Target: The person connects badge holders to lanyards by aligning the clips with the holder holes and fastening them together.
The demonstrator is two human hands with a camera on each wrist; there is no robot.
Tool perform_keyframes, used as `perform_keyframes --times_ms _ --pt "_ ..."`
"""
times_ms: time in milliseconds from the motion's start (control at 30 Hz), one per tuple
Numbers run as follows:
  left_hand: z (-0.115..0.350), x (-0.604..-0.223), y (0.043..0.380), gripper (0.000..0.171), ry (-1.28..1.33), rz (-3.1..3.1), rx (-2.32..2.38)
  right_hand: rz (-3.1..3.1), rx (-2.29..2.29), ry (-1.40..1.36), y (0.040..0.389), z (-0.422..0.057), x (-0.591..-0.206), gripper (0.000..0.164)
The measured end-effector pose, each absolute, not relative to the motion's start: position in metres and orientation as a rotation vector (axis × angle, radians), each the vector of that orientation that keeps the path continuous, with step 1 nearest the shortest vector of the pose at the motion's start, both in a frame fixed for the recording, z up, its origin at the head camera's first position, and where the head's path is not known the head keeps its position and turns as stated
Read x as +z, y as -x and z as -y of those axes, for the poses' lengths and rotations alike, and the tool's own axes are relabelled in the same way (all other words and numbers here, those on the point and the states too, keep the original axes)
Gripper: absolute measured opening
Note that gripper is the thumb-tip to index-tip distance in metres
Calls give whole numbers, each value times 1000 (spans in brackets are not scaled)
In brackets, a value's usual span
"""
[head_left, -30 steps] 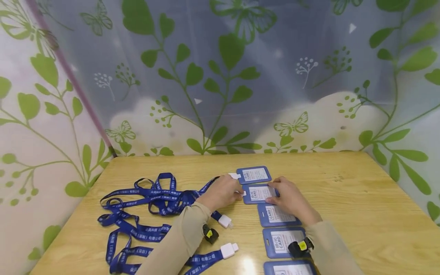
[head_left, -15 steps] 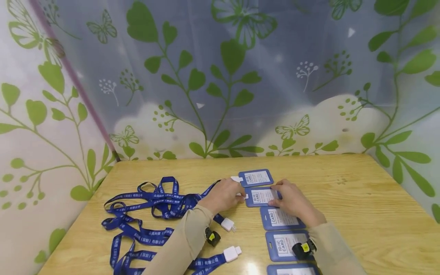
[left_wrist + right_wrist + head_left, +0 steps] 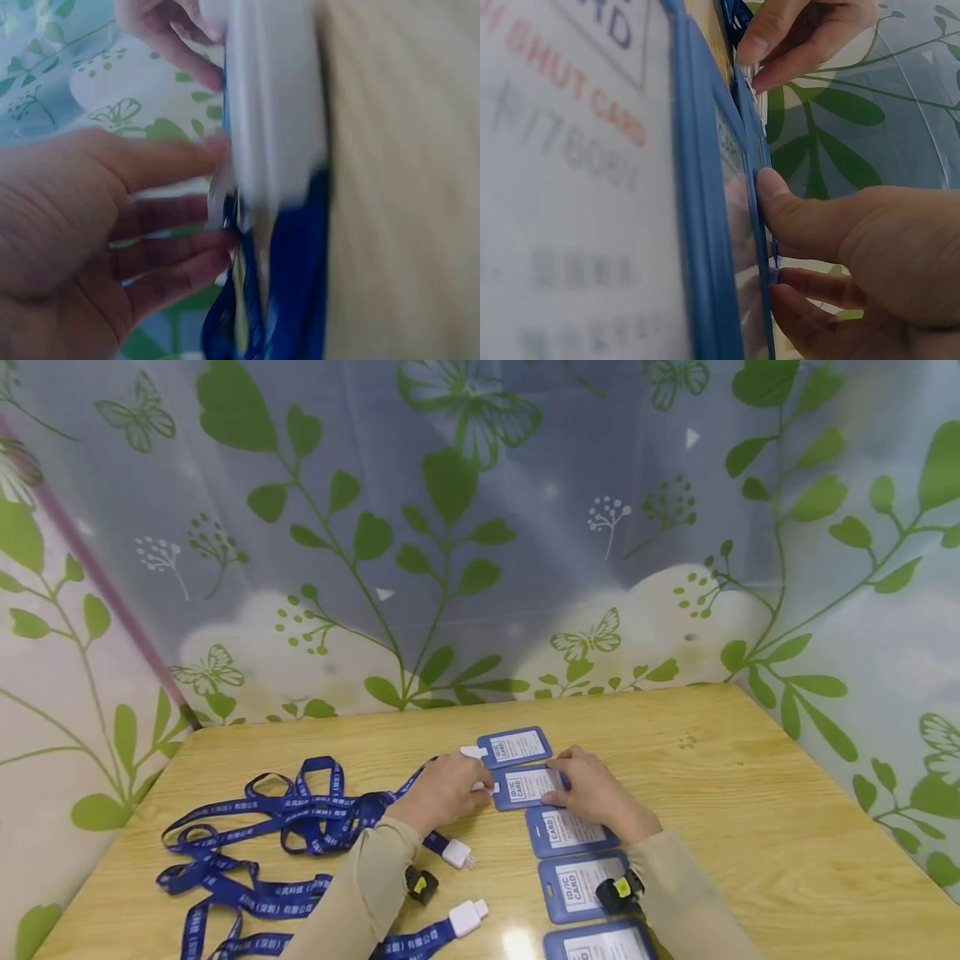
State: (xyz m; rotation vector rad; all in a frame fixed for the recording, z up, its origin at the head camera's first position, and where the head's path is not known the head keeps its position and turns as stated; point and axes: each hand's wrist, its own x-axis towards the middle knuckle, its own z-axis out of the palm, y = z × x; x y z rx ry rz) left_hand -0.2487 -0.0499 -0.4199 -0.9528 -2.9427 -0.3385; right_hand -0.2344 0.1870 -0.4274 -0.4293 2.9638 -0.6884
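Note:
A blue ID card holder (image 3: 522, 787), second from the back in a column, lies flat between both hands in the head view. At its left end, the left hand (image 3: 447, 787) pinches a white plastic lanyard clip (image 3: 487, 787), which overlaps the holder's edge. The right hand (image 3: 600, 792) grips the holder's right end, its thumb on the near side. In the right wrist view, the right thumb (image 3: 776, 187) presses the holder's edge. The left wrist view shows the left hand (image 3: 67, 225) beside a blurred white clip (image 3: 277, 97) on a blue strap.
Behind lies another holder (image 3: 517, 746) with a white clip at its slot. Several more holders (image 3: 585, 887) continue toward the front. Blue lanyards (image 3: 262, 814) lie tangled on the left of the wooden table (image 3: 750, 827), two white clips (image 3: 467, 917) facing right. A printed curtain hangs behind.
The head view has swung to the right, so everything appears further left. Both hands stay at the same card holder, with the left fingers still at the clip.

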Motion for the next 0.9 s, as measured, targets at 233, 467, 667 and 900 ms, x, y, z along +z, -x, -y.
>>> perform_keyframes --times_ms 233,467,667,900 --pt "81 -379 234 24 843 2858 -414 -2966 -768 486 230 -199 -405 56" --pt "106 -346 208 22 891 2739 -413 -3005 -736 575 216 -224 -370 58" --pt "92 -366 194 24 1072 2937 -358 -2943 -673 613 203 -230 -363 61" --pt "80 -393 186 24 1172 3149 -292 -2816 -591 600 198 -227 -378 67"
